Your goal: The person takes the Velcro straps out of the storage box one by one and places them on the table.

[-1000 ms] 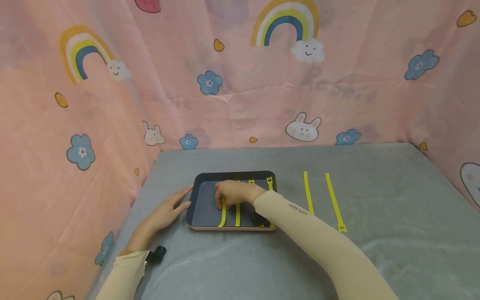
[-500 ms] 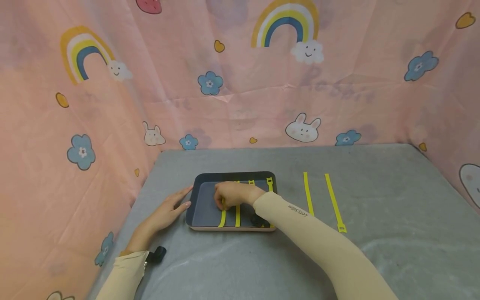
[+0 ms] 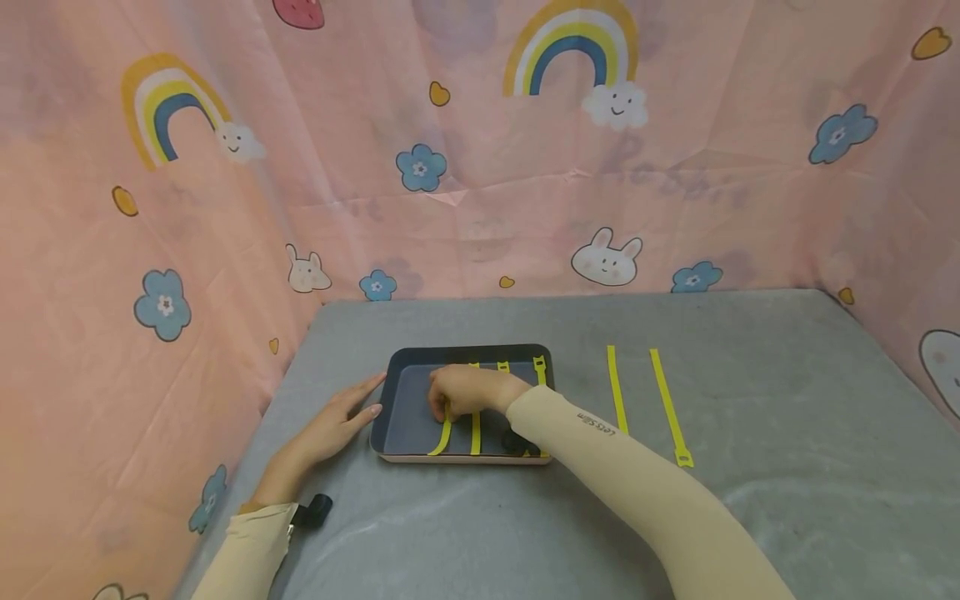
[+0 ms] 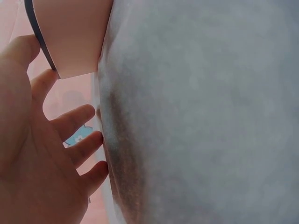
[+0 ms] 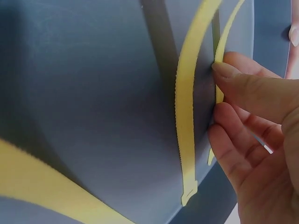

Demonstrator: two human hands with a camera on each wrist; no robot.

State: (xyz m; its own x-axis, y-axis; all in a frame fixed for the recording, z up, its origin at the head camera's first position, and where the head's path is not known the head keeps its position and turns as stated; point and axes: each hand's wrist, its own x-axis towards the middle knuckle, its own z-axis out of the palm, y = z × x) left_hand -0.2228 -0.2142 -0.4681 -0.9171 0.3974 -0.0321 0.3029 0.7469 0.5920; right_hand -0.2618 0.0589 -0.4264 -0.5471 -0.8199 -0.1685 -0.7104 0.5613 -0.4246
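The person's right grip (image 3: pixel 467 390) pinches a slim yellow cable strap (image 3: pixel 445 435) between thumb and fingers, inside the shallow dark baking tray (image 3: pixel 412 396) beneath it. More yellow straps (image 3: pixel 476 435) lie in the tray to that grip's right. The left grip (image 3: pixel 341 423), fingers extended and spread, touches the tray's left rim. Two outer straps (image 3: pixel 668 408) rest on the gray-covered desk (image 3: pixel 780 417), farther right of the right grip.

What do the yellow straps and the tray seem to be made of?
Yellow straps: likely fabric, perhaps hook-and-loop, matte; the edges look finely toothed and some curve softly. Tray: possibly coated metal, smooth and dull, dark inside and pinkish outside; plastic isn't ruled out.
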